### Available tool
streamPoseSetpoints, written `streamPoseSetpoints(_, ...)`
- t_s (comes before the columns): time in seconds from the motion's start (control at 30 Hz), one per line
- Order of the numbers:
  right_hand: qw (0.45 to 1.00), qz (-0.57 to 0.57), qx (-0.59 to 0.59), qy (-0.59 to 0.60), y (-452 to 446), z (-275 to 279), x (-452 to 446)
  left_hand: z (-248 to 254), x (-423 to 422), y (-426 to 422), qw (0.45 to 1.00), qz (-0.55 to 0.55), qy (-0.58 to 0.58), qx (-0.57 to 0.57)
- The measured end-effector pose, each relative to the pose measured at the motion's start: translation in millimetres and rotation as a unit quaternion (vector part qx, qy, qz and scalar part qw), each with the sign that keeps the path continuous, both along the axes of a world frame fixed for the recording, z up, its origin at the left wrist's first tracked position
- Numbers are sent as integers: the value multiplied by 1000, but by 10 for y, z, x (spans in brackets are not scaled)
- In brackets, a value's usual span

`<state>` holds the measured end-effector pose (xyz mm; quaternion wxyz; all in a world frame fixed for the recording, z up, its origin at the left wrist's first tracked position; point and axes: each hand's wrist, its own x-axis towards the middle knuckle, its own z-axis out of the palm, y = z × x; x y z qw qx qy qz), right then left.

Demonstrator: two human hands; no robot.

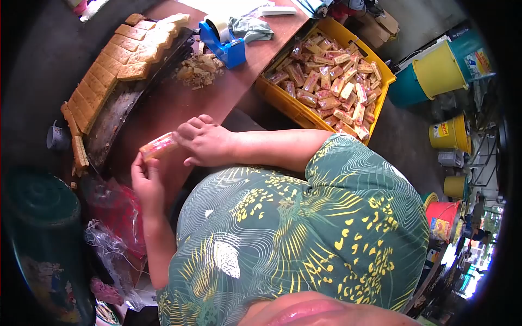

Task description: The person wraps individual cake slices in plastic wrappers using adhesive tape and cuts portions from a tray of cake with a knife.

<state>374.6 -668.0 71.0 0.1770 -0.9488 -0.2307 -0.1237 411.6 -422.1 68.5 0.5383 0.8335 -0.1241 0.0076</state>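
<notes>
A small clear packet of biscuits (158, 146) with pink-red print lies between my hands above the near edge of the brown table. My left hand (148, 182) pinches its left end between thumb and fingers. At the other end, the bent fingers of my right hand (204, 141) grip the wrapper, with the thumb apart and lower. Beyond them, golden-brown rectangular biscuit slices (103, 68) stand in rows on a dark tray (117, 117). Crumbs and broken pieces (198, 70) are heaped beside the tray. A blue tape dispenser (224, 46) sits just behind the crumbs.
A yellow crate (304, 111) full of similar packets stands to the right of the table (239, 81). A grey-green cloth (250, 28) lies at the back. Clear and red plastic bags (117, 212) and a dark green drum (43, 217) are at left. Buckets (440, 70) line the right side.
</notes>
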Motion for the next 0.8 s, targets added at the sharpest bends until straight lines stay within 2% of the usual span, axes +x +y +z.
streamPoseSetpoints(0.03, 998, -14, 56, -15, 19, 2, 13, 50, 101, -48, 959, 28, 141, -244)
streamPoseSetpoints(0.07, 993, -26, 111, -31, 58, 1, 38, 160, 168, -80, 926, 21, 192, -325)
streamPoseSetpoints(0.1, 984, -34, 167, -47, 92, 17, 82, 142, 211, -100, 939, -15, 180, -293)
streamPoseSetpoints(0.17, 962, 21, 252, -108, -39, 227, 188, 34, 269, -166, 959, -82, 154, -224)
streamPoseSetpoints(0.23, 956, 105, 246, -117, -144, 258, 262, -72, 248, -279, 971, -103, 94, -193)
streamPoseSetpoints(0.27, 961, 112, 201, -155, -149, 301, 239, -98, 260, -277, 980, -103, 73, -150)
streamPoseSetpoints(0.37, 979, 153, 98, -87, -214, 83, 116, -134, 277, -177, 987, -153, -51, -16)
streamPoseSetpoints(0.47, 978, 111, 169, -60, -138, -38, -1, 126, 60, -242, 953, -165, -217, 135)
streamPoseSetpoints(0.6, 970, 124, 207, 28, -196, 40, 43, 56, 19, -293, 952, -119, -213, 183)
streamPoseSetpoints(0.63, 975, 123, 183, 15, -310, 225, 60, 53, 22, -294, 951, -120, -213, 188)
streamPoseSetpoints(0.73, 964, 8, 197, -180, -936, 568, 371, 71, 29, -289, 952, -119, -206, 194)
streamPoseSetpoints(0.8, 909, -200, 317, -182, -1441, 554, 550, 123, 23, -296, 955, -123, -194, 189)
